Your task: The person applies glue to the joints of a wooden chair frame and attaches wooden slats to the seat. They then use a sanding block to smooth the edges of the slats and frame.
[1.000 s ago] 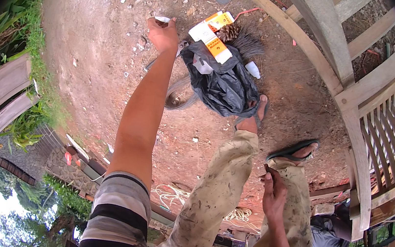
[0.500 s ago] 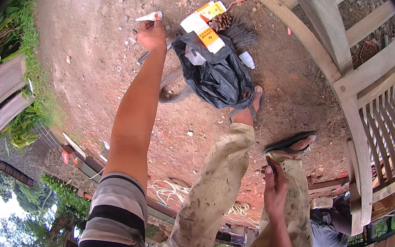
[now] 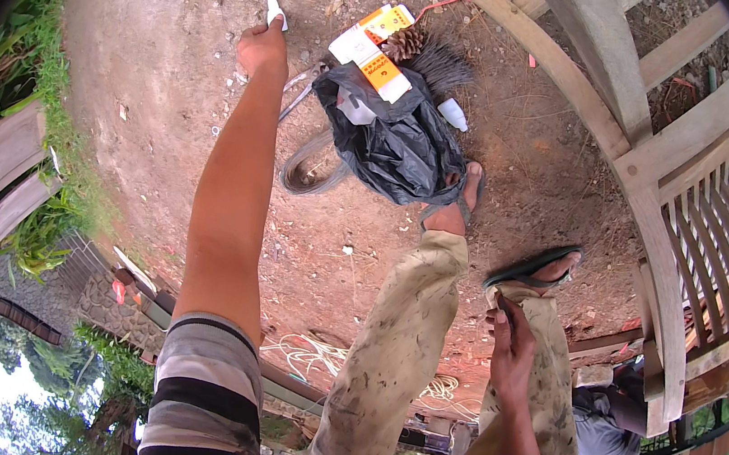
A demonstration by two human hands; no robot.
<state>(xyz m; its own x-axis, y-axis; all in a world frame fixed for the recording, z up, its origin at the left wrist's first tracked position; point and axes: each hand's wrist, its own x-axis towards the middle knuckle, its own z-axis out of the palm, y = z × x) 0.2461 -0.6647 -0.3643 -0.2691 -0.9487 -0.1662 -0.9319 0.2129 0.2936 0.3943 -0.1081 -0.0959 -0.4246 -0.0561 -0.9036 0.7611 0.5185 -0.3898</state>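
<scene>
My left hand (image 3: 264, 48) reaches far out over the dirt, its fingers closed on a small white tube with a pointed tip (image 3: 273, 7). The tip points away from me; the rest is hidden by the fingers. My right hand (image 3: 510, 344) is close to my right trouser leg, below the sandal, with its fingers pressed together. Whatever it may hold is too small to make out. Right of my left hand lies a black plastic bag (image 3: 396, 154), with an opened yellow-and-white carton (image 3: 383, 73) against its upper edge.
A pine cone (image 3: 404, 43), a dark bristle bundle (image 3: 444, 63) and a small white bottle (image 3: 453, 114) lie near the carton. A coil of grey strands (image 3: 295, 174) rests left of the bag. Wooden furniture (image 3: 652, 185) curves along the right; pale rope (image 3: 312, 355) lies nearer me.
My left hand has shifted slightly left, and the tube has turned from pointing left to pointing away from me. The orange part is now out of sight. My right hand has barely moved.
</scene>
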